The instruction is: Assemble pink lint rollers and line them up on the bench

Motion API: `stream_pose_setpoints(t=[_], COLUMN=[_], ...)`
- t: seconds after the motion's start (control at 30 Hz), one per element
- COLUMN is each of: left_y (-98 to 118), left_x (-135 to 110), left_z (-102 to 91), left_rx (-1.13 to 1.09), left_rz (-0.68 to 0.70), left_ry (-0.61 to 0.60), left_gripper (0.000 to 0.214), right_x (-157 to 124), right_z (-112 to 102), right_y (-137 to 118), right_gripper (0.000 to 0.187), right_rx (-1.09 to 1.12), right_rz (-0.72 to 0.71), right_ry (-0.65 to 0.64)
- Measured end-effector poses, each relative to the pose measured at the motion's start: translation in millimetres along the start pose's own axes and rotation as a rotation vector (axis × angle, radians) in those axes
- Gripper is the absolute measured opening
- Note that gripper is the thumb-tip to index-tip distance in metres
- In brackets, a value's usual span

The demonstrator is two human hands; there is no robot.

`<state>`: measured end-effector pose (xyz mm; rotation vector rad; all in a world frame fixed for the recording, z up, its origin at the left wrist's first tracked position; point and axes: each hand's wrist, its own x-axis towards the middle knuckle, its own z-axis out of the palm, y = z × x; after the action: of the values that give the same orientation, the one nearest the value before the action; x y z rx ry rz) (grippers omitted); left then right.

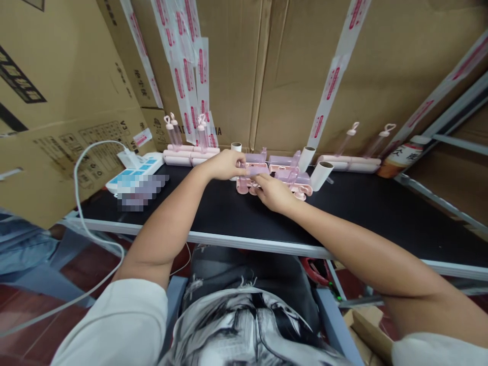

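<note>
Several pink and clear lilac plastic parts are grouped at the middle of the black table. My left hand (227, 164) reaches in from the left, its fingers curled on a pink plastic case (256, 169) with a clear lilac part in it. From the right, my right hand (275, 194) has its fingers bent against the near side of the same case. The fingertips partly cover it. Just right of my hands lies another pink case (280, 168), with clear lilac pieces (293, 176) around it. Small pink round-ended parts (301, 192) stick out toward me.
White cardboard tubes (322, 176) stand right of the parts. Pink cases with upright looped sticks stand at back left (179, 158) and back right (348, 163). A power strip (139, 170) with a white cable is at left, a bottle (404, 155) at right. Cardboard (297, 66) walls the back.
</note>
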<state>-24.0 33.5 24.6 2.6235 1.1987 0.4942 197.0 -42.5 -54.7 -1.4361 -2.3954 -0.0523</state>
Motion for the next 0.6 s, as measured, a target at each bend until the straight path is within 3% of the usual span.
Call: stream_pose_setpoints(t=[0.17, 0.33, 0.4, 0.5, 0.6], left_y=[-6.4, -4.0, -3.2, -0.6, 7.3], left_x=[-4.9, -12.5, -13.6, -13.0, -11.0], left_z=[-13.7, -28.7, -31.9, -32.0, -25.6], left_rx=[-0.174, -0.480, -0.623, -0.812, -0.943], left_rz=[0.035, -0.017, -0.011, 0.019, 0.028], left_ry=[0.170, 0.273, 0.317, 0.406, 0.427], left_gripper=[0.027, 0.024, 0.024, 0.026, 0.029], right_x=[7.4, 6.4, 0.6, -11.0, -19.4], right_z=[4.9, -0.1, -6.2, -16.2, -24.0], right_y=[2.4, 6.3, 9.5, 15.8, 22.3], right_gripper=[0.040, 0.015, 0.009, 0.028, 0.038], right_rx=[-0.002, 0.044, 0.157, 0.455, 0.673], right_rz=[0.037, 0.021, 0.008, -0.001, -0.079], right_ry=[-0.012, 0.039, 0.182, 0.476, 0.641])
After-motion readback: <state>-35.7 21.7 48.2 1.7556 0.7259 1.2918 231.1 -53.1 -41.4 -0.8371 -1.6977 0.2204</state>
